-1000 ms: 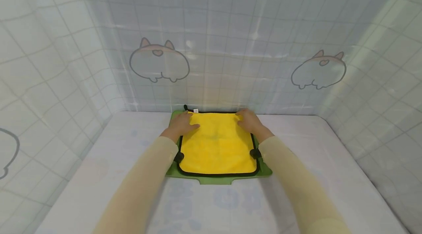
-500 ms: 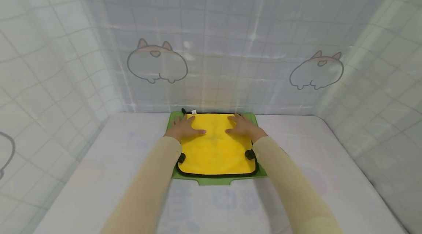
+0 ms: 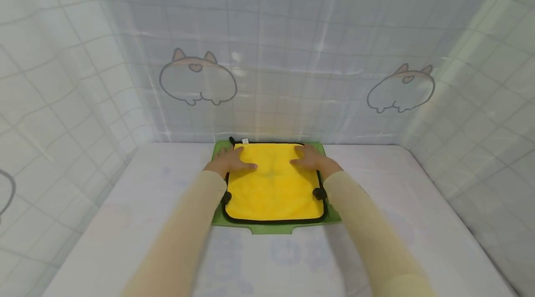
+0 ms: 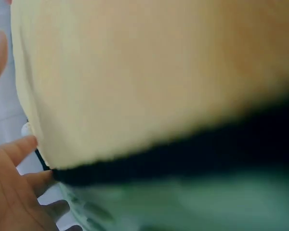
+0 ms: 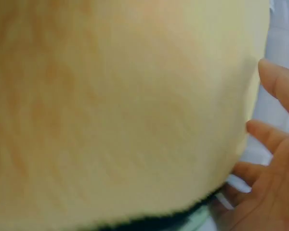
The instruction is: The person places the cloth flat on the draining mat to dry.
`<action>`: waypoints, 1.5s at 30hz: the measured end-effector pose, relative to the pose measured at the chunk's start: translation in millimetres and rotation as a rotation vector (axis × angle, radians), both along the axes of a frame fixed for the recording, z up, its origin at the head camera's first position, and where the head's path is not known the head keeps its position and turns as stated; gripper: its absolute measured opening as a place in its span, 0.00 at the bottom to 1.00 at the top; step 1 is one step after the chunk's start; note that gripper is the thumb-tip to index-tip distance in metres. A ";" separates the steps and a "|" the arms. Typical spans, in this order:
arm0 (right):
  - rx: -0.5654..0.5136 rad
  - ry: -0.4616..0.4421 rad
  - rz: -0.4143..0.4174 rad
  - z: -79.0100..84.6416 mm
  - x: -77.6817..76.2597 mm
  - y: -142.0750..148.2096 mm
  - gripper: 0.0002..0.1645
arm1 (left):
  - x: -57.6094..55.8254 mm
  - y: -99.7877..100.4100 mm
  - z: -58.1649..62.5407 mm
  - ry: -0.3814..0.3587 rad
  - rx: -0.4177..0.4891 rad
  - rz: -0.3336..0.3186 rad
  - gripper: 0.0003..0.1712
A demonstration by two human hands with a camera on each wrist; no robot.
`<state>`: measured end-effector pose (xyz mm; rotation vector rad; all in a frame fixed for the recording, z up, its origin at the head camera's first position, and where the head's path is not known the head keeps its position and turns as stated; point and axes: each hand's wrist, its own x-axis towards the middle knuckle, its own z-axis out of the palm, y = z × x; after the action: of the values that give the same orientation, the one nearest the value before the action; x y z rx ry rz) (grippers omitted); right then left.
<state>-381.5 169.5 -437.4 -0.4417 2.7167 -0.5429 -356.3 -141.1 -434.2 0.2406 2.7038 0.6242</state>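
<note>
A yellow cloth with black edging lies flat over a green board or tray, whose rim shows around it. My left hand is at the cloth's far left corner, fingers spread and thumb pointing inward. At the far right corner is my right hand, its fingers loosely extended. Both wrist views show fingertips right at the cloth's edge; in the left one, the black edging crosses above a blurred green surface. A small white tag stands at the far left of the edging, beside a black loop.
The board sits on a white table covering with faint printing, close to the back wall. Grid-patterned sheeting with cartoon animal drawings encloses the back and both sides. Dark wrist devices overlap the cloth's sides.
Both hands drew from the far corners inward and nearer over the cloth, fingers spreading, then shifted slightly outward again. The cloth and board stay in about the same place.
</note>
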 end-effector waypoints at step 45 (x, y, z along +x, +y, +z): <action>-0.046 0.041 0.308 16.2 113.0 53.6 0.56 | 104.5 -46.9 2.7 0.117 -0.122 -0.270 0.56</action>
<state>-268.5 223.1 -421.2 -0.8724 2.6069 -0.5159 -251.8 -188.0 -431.6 0.6155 2.7391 0.3757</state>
